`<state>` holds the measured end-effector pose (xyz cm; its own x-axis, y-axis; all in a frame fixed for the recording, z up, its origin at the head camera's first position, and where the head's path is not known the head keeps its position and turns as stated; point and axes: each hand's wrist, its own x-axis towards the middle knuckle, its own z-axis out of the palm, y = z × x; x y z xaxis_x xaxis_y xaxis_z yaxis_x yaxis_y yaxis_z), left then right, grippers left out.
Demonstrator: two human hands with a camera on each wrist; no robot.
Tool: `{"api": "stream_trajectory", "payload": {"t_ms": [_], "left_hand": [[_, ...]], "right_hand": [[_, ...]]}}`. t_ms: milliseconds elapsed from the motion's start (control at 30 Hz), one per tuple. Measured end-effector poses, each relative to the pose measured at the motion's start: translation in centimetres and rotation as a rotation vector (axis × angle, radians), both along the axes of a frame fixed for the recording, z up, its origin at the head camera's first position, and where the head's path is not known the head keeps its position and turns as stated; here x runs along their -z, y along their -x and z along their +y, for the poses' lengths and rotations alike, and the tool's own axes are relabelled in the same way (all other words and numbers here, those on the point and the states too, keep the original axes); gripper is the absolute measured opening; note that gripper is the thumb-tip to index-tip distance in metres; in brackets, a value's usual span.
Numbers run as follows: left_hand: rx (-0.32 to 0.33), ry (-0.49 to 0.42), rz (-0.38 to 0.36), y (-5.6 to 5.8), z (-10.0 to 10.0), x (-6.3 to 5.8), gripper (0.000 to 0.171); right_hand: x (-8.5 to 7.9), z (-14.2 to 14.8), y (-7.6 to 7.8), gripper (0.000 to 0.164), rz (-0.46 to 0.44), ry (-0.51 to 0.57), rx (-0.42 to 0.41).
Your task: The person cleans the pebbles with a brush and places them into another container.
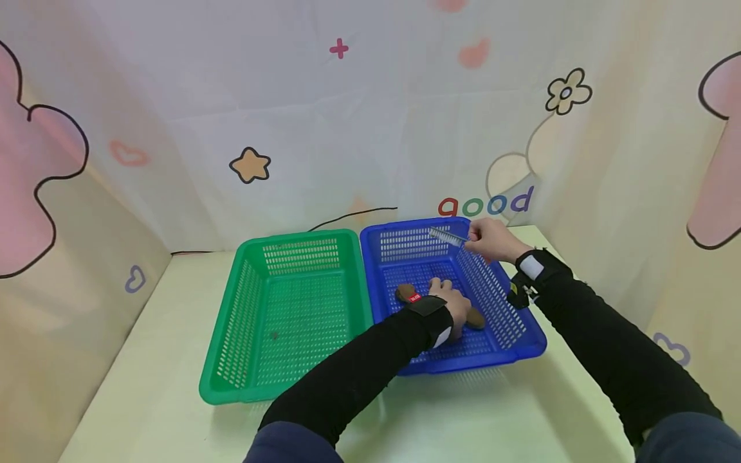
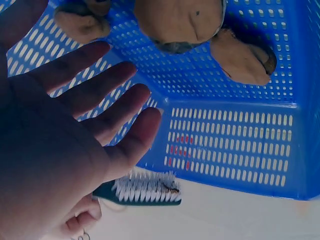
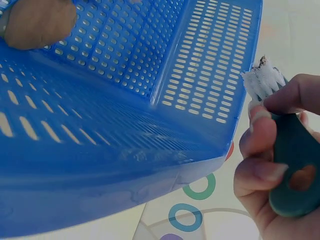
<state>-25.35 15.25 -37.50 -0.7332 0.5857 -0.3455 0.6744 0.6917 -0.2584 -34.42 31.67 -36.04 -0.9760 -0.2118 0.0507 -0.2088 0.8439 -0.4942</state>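
Observation:
My right hand (image 1: 494,239) holds a brush above the far right corner of the blue basket (image 1: 471,364). The brush (image 3: 295,145) has a dark green handle with a hole and white bristles, a few stained dark. Fingers and thumb curl round it near the bristles. Down in the basket, my left hand (image 1: 454,303) reaches over brown, mud-coloured lumps (image 1: 475,318). Its fingers are spread and loosely extended in the left wrist view, with nothing in the palm. Beside them, several rounded lumps (image 2: 242,60) with dark edges lie on the basket floor.
A green basket (image 1: 301,334) stands on the pale table (image 1: 168,360) just left of the blue one, with a small dark speck on its floor. A patterned white curtain (image 1: 347,141) hangs behind. Both wrists wear black straps.

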Motion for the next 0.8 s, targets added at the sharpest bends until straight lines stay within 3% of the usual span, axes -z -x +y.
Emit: {"api": "stream_trajectory", "payload": {"t_ms": [233,367,500,667,800], "left_hand": [[-0.020,0.027,0.006,0.2,1.5,1.1,0.046],[-0.031,0.029,-0.014,-0.3,1.8,1.1,0.036],[-0.020,0.011,-0.058,-0.1,2.0,1.5,0.030],[0.001,0.023,-0.076,1.0,3.1,3.5,0.033],[-0.004,0.039,-0.032,2.0,4.2,5.2,0.033]], "right_hand": [[0.0,0.2,0.0,0.017,0.019,-0.010,0.003],[0.0,0.1,0.0,0.018,0.027,-0.007,-0.001],[0.1,0.2,0.1,0.020,0.033,-0.002,-0.007],[0.6,0.7,0.2,0.022,0.021,-0.010,-0.021],[0.6,1.2,0.2,0.023,0.005,-0.006,-0.017]]}}
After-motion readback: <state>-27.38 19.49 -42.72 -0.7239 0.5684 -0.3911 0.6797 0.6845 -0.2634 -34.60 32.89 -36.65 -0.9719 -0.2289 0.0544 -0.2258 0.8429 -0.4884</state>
